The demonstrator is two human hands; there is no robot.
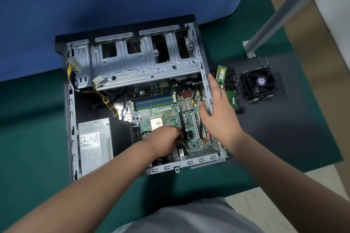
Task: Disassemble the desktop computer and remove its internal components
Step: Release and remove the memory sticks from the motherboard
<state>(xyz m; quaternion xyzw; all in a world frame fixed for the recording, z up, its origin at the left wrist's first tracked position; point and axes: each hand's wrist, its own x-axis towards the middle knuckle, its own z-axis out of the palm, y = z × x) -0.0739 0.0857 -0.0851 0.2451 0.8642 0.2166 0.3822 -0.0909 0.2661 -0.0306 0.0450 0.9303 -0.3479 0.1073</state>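
Observation:
An open desktop case (71, 111) lies flat on the table. Inside it are the green motherboard (164, 111) with a bare CPU (156, 122), a grey power supply (94, 145) at the lower left, and a metal drive cage (144, 62) at the back. My left hand (166, 139) is shut on a thin dark tool, probably a screwdriver, whose tip meets the board's near right corner. My right hand (217, 108) rests on the case's right wall (205, 81), fingers spread, thumb inside the case.
Right of the case, on a dark side panel (284, 128), lie a RAM stick (221, 73), a green expansion card (233, 96) and a black cooler fan (258, 83). Yellow power cables (106, 98) trail inside the case. A grey table leg (284, 13) rises at the right.

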